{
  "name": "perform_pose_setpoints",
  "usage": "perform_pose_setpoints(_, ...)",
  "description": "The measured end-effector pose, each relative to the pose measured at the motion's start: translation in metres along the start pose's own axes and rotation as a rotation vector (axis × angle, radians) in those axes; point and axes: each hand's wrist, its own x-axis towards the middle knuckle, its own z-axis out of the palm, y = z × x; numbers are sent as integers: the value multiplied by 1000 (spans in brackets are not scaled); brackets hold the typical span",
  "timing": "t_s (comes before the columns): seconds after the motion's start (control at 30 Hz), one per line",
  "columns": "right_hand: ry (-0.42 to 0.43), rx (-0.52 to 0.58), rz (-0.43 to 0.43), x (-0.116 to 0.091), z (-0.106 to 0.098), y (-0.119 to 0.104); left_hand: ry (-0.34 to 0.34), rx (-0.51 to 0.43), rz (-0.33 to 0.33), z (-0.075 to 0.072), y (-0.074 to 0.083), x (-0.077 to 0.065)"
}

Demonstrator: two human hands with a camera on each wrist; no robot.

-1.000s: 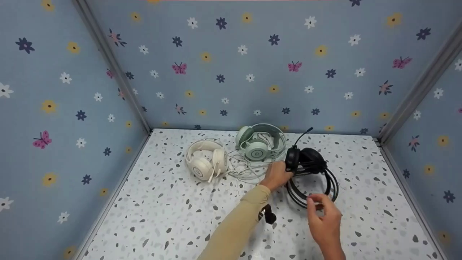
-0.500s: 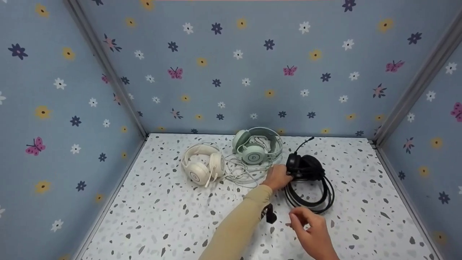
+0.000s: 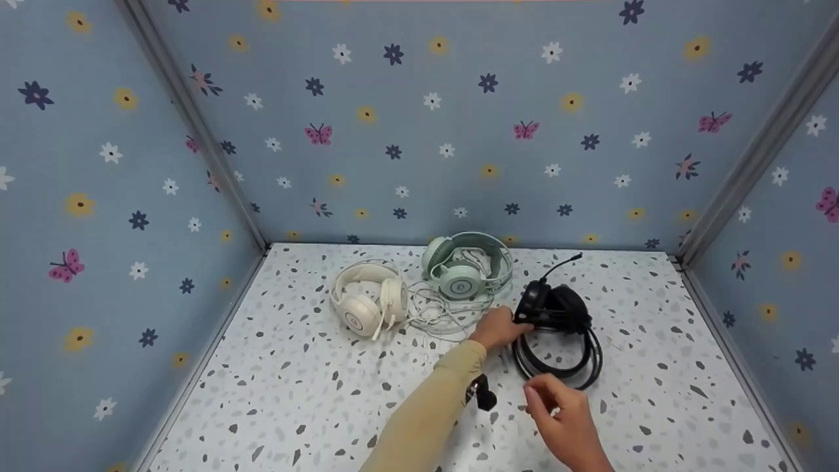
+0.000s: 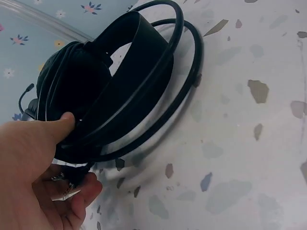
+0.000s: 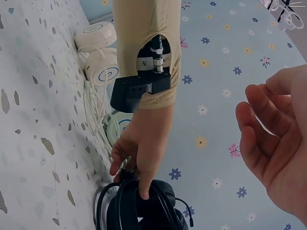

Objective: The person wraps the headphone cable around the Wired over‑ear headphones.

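As you look from the left, a broad stretch of table separates its left edge from the white headset. Farther right, near the back edge, sits the green headset. Your left hand grips the black headset, well apart from the right edge; your right hand, nearer you, holds nothing, its fingers loosely bent. Both pale headsets carry round logos (too small to read).
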Motion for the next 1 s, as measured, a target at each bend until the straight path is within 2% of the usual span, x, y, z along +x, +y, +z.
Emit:
perform_pose_setpoints(0.07,-4,8,-2,0,1,0,-1,-24,-5,-3,-5,-7)
perform_pose_setpoints(0.17,-1,8,-4,0,2,3,30,-4,1,-11,-12,-17)
perform_pose_setpoints(0.3,4,-11,3,-5,5,21,89,18,44,-29,-20,-43)
perform_pose_setpoints(0.43,-5,-42,50,-12,7,43,119,-34,102,-54,-27,-92)
perform_pose_setpoints(0.53,-16,-59,79,-15,7,51,187,-61,115,-71,-32,-135)
perform_pose_setpoints(0.63,-17,-80,82,-18,9,56,267,-25,102,-84,-39,-179)
perform_pose_setpoints(0.73,-7,-153,87,-21,12,58,302,33,83,-90,-52,-216)
perform_pose_setpoints(0.87,6,-295,70,-23,16,63,305,85,36,-89,-70,-248)
perform_pose_setpoints(1.0,11,-373,-1,-19,22,67,315,90,21,-87,-86,-261)
